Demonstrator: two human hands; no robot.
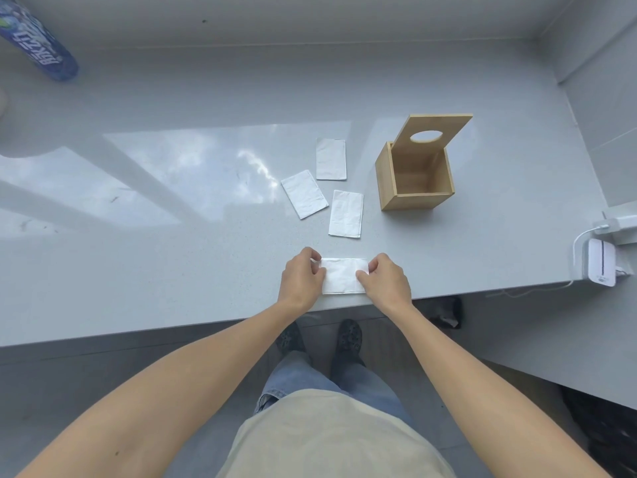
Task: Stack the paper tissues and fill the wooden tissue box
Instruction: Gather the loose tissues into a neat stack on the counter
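Note:
A folded white tissue (343, 276) lies near the counter's front edge. My left hand (302, 276) pinches its left end and my right hand (384, 277) pinches its right end. Three more folded tissues lie flat beyond it: one at the back (331, 159), one to the left (304, 193), one nearer (346, 213). The wooden tissue box (413, 177) stands to the right of them, empty inside, its lid (432, 131) with a round hole slid back and propped up at the rear.
The grey counter (172, 253) ends in a front edge just under my wrists. A blue bottle (38, 39) lies at the far left. A white charger with a cable (599, 262) sits at the right edge. A wall rises behind.

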